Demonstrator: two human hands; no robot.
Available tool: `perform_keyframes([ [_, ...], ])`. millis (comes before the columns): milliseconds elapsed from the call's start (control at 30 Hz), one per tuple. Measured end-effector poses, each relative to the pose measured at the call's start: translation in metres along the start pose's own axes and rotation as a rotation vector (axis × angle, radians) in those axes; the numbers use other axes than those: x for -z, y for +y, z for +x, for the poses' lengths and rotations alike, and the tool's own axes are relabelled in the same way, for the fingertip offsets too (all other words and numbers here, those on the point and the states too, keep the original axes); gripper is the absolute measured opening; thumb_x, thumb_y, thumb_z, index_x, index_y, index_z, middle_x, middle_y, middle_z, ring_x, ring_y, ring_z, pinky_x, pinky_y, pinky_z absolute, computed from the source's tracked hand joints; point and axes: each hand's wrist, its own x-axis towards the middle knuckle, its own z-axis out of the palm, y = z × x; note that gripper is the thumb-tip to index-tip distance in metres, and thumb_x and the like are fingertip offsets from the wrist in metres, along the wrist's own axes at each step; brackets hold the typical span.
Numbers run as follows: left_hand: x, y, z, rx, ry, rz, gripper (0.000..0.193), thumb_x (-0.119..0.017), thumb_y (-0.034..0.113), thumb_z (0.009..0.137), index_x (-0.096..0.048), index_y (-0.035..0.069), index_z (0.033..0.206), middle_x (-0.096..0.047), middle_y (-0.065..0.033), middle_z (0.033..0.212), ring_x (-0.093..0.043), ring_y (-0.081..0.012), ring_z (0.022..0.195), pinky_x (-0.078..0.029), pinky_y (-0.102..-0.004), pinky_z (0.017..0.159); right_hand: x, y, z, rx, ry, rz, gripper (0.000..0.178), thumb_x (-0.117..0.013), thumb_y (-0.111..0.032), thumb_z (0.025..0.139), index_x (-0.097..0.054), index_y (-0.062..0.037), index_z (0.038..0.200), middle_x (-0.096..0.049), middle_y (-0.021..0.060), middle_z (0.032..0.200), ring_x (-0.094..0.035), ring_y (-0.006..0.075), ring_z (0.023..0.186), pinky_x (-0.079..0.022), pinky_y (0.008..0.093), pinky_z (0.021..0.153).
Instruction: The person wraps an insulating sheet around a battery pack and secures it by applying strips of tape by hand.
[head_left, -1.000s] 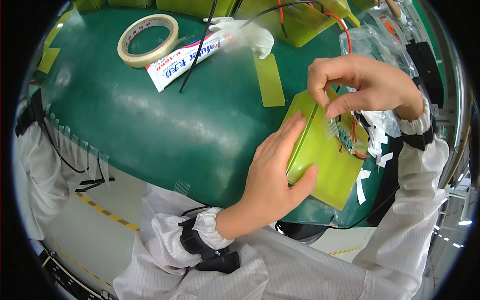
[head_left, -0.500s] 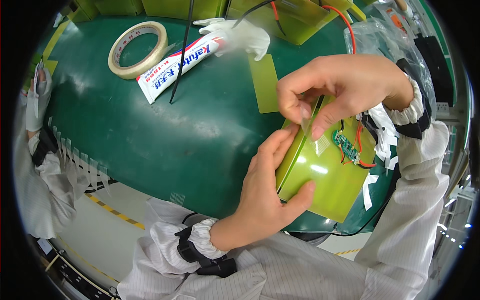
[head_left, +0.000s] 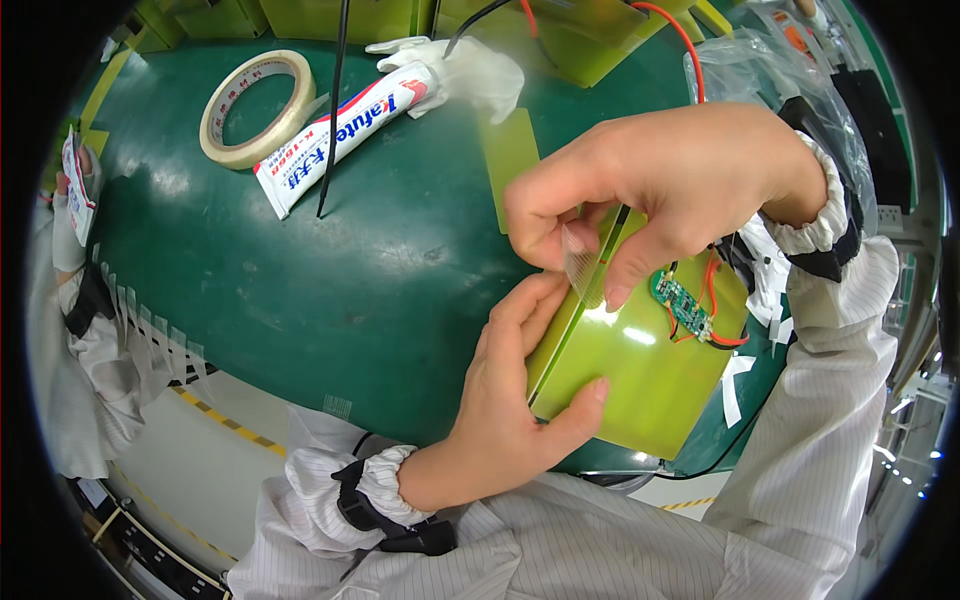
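A yellow-green flat-panelled block (head_left: 650, 400) lies tilted on the table in front of me. On its top face sit a small green circuit board (head_left: 682, 303) and red and black wires. My left hand (head_left: 505, 385) grips the block's lower left corner, fingers along the side and thumb on top. Above it, my right hand (head_left: 670, 185) pinches a short strip of clear striped tape (head_left: 581, 262) at the block's left edge, where a narrow dark gap runs between panels. The strip's lower end touches or nearly touches the top face. My curled right fingers partly hide it.
A masking tape roll (head_left: 212, 128), a white tube (head_left: 345, 135) and a white glove (head_left: 480, 80) lie farther back. Tape strips (head_left: 150, 325) hang off the table's left edge. A co-worker's gloved hand (head_left: 75, 215) holds another tube. White scraps (head_left: 737, 385) lie at right.
The block and both hands have shifted slightly left in view. The tape strip has moved off the middle of the top face to the left edge. The co-worker's tube has come into clearer view.
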Motion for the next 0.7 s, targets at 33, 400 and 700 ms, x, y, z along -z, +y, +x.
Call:
perform_keyframes([
  [33,-0.001,0.000,0.000,0.004,0.002,0.000,0.071,-0.065,0.015,0.077,-0.023,-0.007,0.129,-0.044,-0.0257,0.126,-0.045,-0.0304,0.118,-0.030,-0.0359,0.099,0.000,0.001,0.000,0.001,-0.002,0.003,0.033,-0.070,0.005,0.066,-0.046,-0.0019,0.087,-0.047,0.0025,0.081,-0.042,0.0149,0.071,-0.040,0.0273,0.065],
  [400,-0.002,0.002,-0.001,0.036,0.003,0.004,0.073,-0.066,0.017,0.075,-0.024,-0.008,0.129,-0.048,-0.0261,0.122,-0.047,-0.0319,0.115,-0.029,-0.0368,0.099,-0.011,0.005,-0.004,-0.007,0.107,-0.009,0.053,-0.073,0.003,0.061,-0.049,-0.0033,0.108,-0.050,0.0047,0.089,-0.049,0.0190,0.073,-0.043,0.0313,0.067],
  [700,0.001,-0.004,0.002,-0.061,0.005,0.027,0.069,-0.063,0.016,0.077,-0.026,-0.008,0.129,-0.048,-0.0269,0.122,-0.047,-0.0332,0.114,-0.028,-0.0376,0.098,-0.056,0.004,-0.050,-0.112,0.958,-0.678,0.091,-0.079,-0.040,0.055,-0.040,-0.0082,0.130,-0.037,0.0097,0.131,-0.047,0.0223,0.108,-0.038,0.0341,0.091],
])
